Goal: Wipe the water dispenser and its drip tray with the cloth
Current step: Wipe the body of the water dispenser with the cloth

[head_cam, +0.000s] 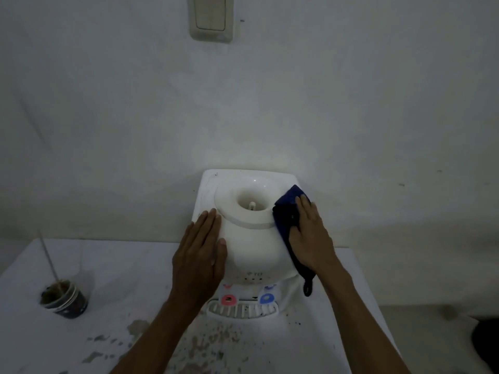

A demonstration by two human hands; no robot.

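A white tabletop water dispenser [251, 238] stands against the wall, with no bottle in its round top opening. My right hand [310, 236] presses a dark blue cloth [287, 209] flat on the dispenser's top right side; a loop of the cloth hangs down past the front. My left hand [201, 255] lies flat and empty on the top left side, fingers together. Below are a red tap [229, 299], a blue tap [266, 298] and the slotted white drip tray [243, 310].
The dispenser sits on a white table [121, 279] speckled with dirt and flaked patches near the front. A dark cup [64, 296] with a stick in it stands at the left. A wall switch [211, 17] is above.
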